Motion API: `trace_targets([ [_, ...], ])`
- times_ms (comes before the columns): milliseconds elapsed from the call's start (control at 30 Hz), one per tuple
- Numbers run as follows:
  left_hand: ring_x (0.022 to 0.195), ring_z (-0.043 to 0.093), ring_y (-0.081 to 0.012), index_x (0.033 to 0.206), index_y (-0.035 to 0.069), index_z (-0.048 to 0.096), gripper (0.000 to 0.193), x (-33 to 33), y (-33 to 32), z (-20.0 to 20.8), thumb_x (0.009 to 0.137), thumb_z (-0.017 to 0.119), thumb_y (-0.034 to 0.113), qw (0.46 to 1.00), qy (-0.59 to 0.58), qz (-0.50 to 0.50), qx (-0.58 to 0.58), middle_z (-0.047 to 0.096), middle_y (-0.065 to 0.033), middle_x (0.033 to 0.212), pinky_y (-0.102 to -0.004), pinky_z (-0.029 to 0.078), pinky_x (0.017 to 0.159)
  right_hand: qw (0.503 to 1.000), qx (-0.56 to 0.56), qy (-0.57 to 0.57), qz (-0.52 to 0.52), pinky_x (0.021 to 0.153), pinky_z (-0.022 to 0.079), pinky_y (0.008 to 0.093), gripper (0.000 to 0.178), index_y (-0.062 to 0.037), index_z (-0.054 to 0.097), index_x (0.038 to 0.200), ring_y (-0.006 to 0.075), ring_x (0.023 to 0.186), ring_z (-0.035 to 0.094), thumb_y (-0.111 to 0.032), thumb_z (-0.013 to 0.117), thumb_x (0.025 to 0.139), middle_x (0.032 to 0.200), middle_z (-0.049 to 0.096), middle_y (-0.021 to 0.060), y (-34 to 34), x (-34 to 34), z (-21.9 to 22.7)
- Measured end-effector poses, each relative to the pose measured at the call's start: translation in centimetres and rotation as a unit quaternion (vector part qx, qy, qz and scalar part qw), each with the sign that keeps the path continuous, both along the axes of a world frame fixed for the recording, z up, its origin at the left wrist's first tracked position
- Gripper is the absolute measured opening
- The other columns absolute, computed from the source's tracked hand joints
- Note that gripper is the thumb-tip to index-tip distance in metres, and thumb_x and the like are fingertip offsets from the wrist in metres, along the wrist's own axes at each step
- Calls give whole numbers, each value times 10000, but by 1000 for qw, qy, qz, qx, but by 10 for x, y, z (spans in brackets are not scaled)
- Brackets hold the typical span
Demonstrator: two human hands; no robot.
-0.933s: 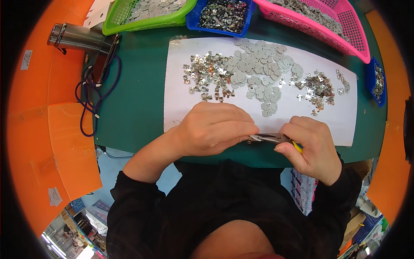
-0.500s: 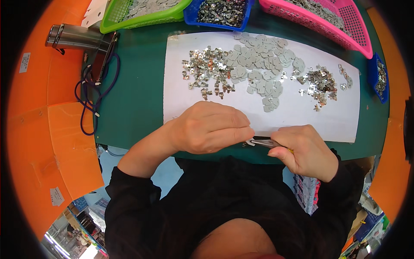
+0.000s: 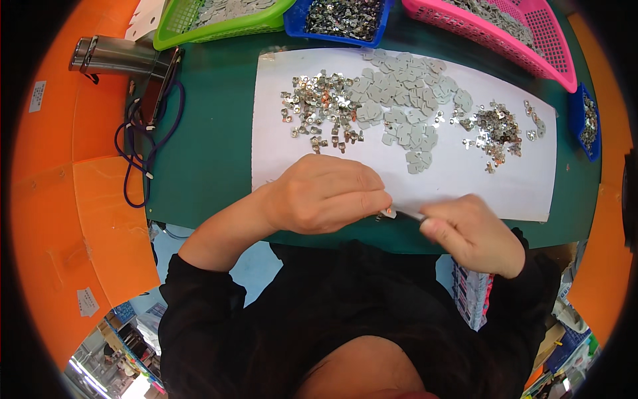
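My left hand (image 3: pixel 332 196) is closed at the near edge of a white sheet (image 3: pixel 458 179), pinching a small pale grey piece (image 3: pixel 390 213) with a coppery spot at its fingertips. Closed round the handles of a pair of pliers (image 3: pixel 409 214) is my right hand (image 3: pixel 470 229), smeared a little by motion. The pliers' tip points left and meets or nearly meets the piece. Beyond my hands lie a heap of small shiny metal clips (image 3: pixel 322 106), flat grey notched plates (image 3: pixel 405 90) and a second heap of metal parts (image 3: pixel 498 130).
Along the far edge stand a green basket (image 3: pixel 226 34), a blue tray (image 3: pixel 332 41) and a pink basket (image 3: pixel 531 63), all filled with small parts. A smaller blue tray (image 3: pixel 593 149) is at the right. A steel cylinder (image 3: pixel 123 56) and a purple cord (image 3: pixel 179 110) lie left on the green table (image 3: pixel 206 133).
The right hand and pliers have shifted slightly and turned, with the hand now blurred. The pale piece shows more below the left fingertips, and the left hand has barely moved.
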State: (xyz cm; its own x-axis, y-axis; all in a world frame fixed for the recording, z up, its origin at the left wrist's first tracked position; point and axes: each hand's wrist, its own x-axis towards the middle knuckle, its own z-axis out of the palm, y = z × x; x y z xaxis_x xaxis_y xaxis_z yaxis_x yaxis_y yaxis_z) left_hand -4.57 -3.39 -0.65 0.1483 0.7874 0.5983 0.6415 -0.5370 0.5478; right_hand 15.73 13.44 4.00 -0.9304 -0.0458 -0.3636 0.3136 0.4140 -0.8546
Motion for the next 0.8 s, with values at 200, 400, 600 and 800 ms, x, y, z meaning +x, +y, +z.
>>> trace_targets([
  [200,726,708,-268,923,-27,687,278,7,2,11,660,676,-113,997,-45,64,-24,700,-143,821,-316,577,614,869,382,303,-81,585,373,352,430,-95,596,789,246,688,477,-521,645,824,788,472,53,-7,-1,-6],
  [400,717,707,-259,915,-28,684,294,14,2,8,636,683,-118,994,-50,93,-5,697,-143,816,-301,571,611,818,494,284,-78,607,399,382,534,-46,608,860,290,710,517,-580,596,844,811,512,106,-9,4,-3],
  [600,664,686,-242,903,-32,675,266,19,1,9,647,712,-97,992,-20,124,-9,683,-125,781,-297,550,570,787,565,242,-52,649,410,387,500,-61,626,880,283,752,539,-558,571,885,852,535,97,-10,6,7],
  [800,616,661,-235,910,-32,674,262,24,0,16,658,736,-70,986,10,160,-34,657,-110,725,-290,524,531,734,633,243,-32,641,409,376,477,-68,638,909,268,765,550,-539,567,900,877,556,94,-11,5,16],
])
